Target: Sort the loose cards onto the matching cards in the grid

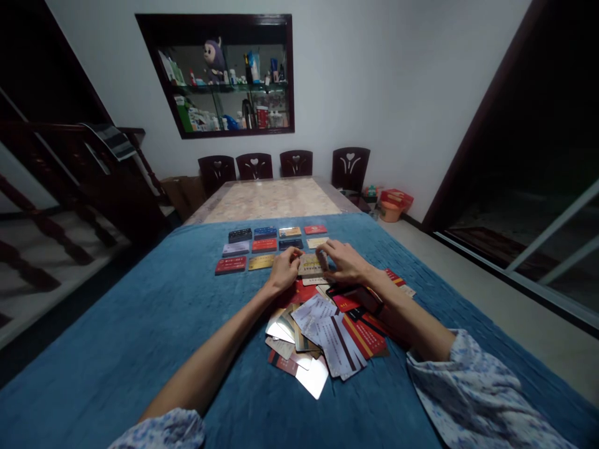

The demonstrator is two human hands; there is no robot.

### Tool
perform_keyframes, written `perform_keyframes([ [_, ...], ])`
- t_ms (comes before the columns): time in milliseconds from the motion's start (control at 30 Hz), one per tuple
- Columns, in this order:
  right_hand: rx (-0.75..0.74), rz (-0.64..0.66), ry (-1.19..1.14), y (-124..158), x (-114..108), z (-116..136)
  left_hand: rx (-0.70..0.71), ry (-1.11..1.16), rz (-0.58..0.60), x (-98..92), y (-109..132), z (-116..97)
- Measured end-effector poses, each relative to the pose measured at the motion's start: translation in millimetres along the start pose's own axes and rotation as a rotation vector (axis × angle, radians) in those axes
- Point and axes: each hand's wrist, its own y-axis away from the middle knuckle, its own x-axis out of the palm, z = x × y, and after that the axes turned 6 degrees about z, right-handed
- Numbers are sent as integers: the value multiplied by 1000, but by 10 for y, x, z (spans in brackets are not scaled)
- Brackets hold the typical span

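Between my two hands is a pale gold card stack (311, 264), at the front right of several rows of neat card stacks. My left hand (286, 269) grips its left edge with bent fingers. On the right edge, the fingers of my right hand (343, 262) curl round the same stack. Dark blue, red, gold and grey stacks, such as a red stack (231, 264), lie to the left and behind. A loose heap of overlapping cards (334, 337) spreads nearer me, partly under my right forearm.
A blue cloth (154, 312) covers the near part of the table. Its bare marble-like end (281, 198) lies beyond, with dark chairs (254, 166) behind. Red-striped cards (395, 279) lie right of my right forearm.
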Motion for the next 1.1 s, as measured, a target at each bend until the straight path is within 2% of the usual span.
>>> perform_keyframes([
  [167, -19, -29, 46, 18, -58, 0, 9, -47, 21, -19, 3, -6],
  [567, -35, -95, 51, 34, -67, -162, 170, -516, 105, -52, 110, -198],
  [800, -58, -128, 26, 13, -51, -261, 200, -624, 178, -85, -8, -204],
  [1100, -14, -54, 85, -112, -125, -457, 183, -697, 268, -67, -290, -309],
])
